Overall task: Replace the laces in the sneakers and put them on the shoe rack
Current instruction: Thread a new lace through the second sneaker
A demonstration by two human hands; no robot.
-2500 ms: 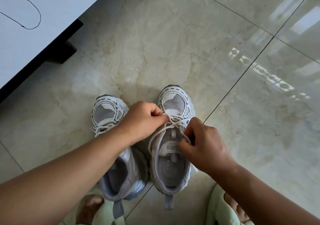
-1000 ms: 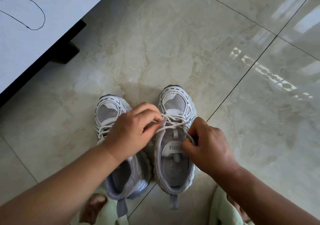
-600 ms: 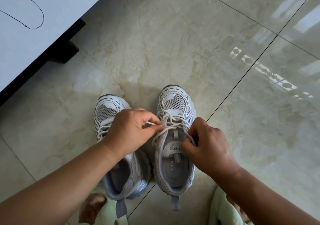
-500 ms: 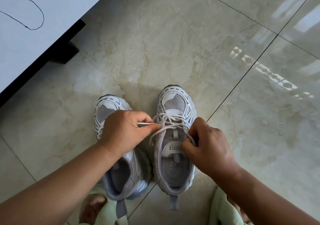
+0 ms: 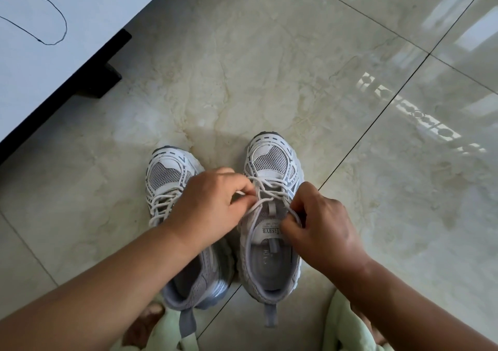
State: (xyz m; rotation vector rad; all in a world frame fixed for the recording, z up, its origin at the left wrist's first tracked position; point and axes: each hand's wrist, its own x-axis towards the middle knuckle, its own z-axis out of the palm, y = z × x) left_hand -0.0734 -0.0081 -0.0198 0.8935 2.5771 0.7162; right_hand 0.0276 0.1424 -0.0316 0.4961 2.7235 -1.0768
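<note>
Sneakers sit side by side on the marble-look floor tile (image 5: 269,67), toes pointing away from the camera. The left sneaker (image 5: 172,178) is partly covered by the forearm crossing over it, and its white lace (image 5: 161,202) looks threaded through the front eyelets. The right sneaker (image 5: 270,224) is the one getting worked on, with its tongue label facing up and the opening fully visible.

The left hand (image 5: 208,206) is curled, thumb and fingertips pinching a strand of the right shoe's lace (image 5: 265,188) right at the shoe's inner edge. The right hand (image 5: 322,225) is curled too, pinching the other strand just over the outer side of the tongue. A loose loop of lace runs from between the hands down along the collar of the shoe.

Top left there's a white cabinet (image 5: 80,13) on a dark base, with a thin black thread or line looping across its top. Down at the bottom edge you can see pale green slippers (image 5: 347,326) on the person's feet, just behind the sneaker heels.
</note>
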